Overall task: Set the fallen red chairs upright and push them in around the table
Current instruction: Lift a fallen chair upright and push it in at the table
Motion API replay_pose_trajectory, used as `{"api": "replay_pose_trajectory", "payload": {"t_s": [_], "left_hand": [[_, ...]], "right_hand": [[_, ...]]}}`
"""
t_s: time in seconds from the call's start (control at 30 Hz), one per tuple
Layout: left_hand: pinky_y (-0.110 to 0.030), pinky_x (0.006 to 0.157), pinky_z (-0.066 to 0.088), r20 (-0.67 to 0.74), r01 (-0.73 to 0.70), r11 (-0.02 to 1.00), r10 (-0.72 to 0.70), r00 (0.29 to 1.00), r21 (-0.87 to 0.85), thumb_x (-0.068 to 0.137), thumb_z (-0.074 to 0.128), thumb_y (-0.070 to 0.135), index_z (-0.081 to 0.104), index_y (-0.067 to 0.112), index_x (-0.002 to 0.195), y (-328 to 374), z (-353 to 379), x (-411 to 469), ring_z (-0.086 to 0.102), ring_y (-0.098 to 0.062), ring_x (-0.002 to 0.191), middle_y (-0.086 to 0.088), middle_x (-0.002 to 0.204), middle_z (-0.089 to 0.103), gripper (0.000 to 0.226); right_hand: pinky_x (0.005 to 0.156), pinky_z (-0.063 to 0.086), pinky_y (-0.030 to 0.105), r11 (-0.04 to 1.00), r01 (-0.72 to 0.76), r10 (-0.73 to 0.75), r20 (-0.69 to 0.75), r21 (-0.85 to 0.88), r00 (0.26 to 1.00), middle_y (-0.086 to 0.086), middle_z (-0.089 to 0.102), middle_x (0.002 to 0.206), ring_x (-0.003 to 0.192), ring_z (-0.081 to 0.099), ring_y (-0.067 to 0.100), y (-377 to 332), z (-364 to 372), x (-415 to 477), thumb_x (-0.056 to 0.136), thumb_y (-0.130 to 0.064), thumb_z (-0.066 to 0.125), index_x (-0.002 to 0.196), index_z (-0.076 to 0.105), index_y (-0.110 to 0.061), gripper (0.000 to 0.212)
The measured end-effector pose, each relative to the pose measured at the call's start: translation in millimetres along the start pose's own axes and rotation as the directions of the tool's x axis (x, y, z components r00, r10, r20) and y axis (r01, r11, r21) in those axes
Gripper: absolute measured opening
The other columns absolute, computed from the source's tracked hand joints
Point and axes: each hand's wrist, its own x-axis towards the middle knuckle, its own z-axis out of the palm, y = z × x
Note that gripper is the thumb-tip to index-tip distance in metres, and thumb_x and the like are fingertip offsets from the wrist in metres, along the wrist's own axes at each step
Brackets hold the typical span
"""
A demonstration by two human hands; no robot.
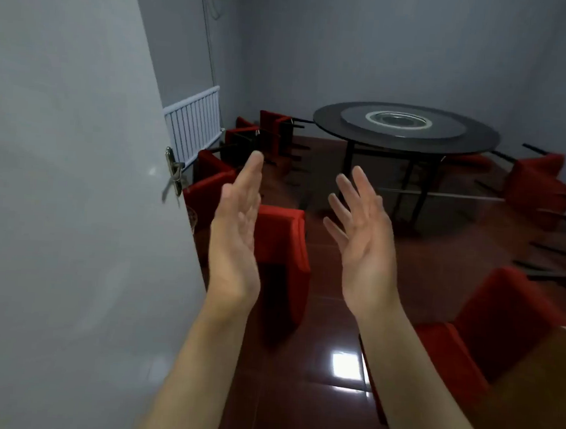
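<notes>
A round black table [328,122] with a glass turntable stands at the back of the room. Several red chairs lie fallen on the floor around it: one near chair [284,248] just beyond my left hand, one [487,332] at the lower right, a group [274,130] at the far left, and others [538,188] at the right with black legs sticking out. My left hand [238,241] and my right hand [362,240] are raised in front of me, palms facing each other, fingers straight, holding nothing and touching no chair.
A white door [75,199] with a metal handle [174,173] stands open at my left. A white radiator [194,121] hangs on the left wall behind the chairs. The floor [313,384] is glossy dark red tile.
</notes>
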Motion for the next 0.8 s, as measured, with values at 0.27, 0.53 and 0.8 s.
{"api": "replay_pose_trajectory", "payload": {"t_s": [0.27,0.53,0.8], "left_hand": [[-0.039,0.121,0.015,0.068,0.116,0.99,-0.121,0.99,0.078,0.095,0.023,0.054,0.039,0.031,0.145,-52,-17,83,0.031,0.0,0.14,0.015,0.151,0.039,0.058],[-0.034,0.12,0.017,0.009,0.111,0.985,-0.113,0.994,0.132,0.094,0.024,0.058,0.039,0.03,0.146,-112,6,167,0.032,0.002,0.138,0.016,0.149,0.041,0.061],[-0.034,0.119,0.02,-0.053,0.102,0.983,-0.095,0.994,0.152,0.095,0.025,0.057,0.041,0.027,0.145,-171,52,241,0.034,-0.001,0.138,0.014,0.148,0.044,0.06]], "right_hand": [[0.109,0.039,0.038,0.992,-0.038,0.034,-0.034,-0.122,0.999,-0.01,0.052,0.14,0.129,0.047,0.006,41,13,83,0.087,-0.044,0.045,0.131,0.05,-0.039,0.044],[0.108,0.038,0.038,0.993,-0.102,0.104,0.03,-0.063,0.994,-0.01,0.043,0.148,0.135,0.04,0.01,74,-20,188,0.083,-0.057,0.043,0.133,0.045,-0.044,0.052],[0.111,0.033,0.038,0.99,-0.122,0.128,0.084,-0.074,0.988,-0.009,0.04,0.15,0.138,0.036,0.011,89,-76,296,0.083,-0.058,0.039,0.144,0.038,-0.036,0.065]]}}
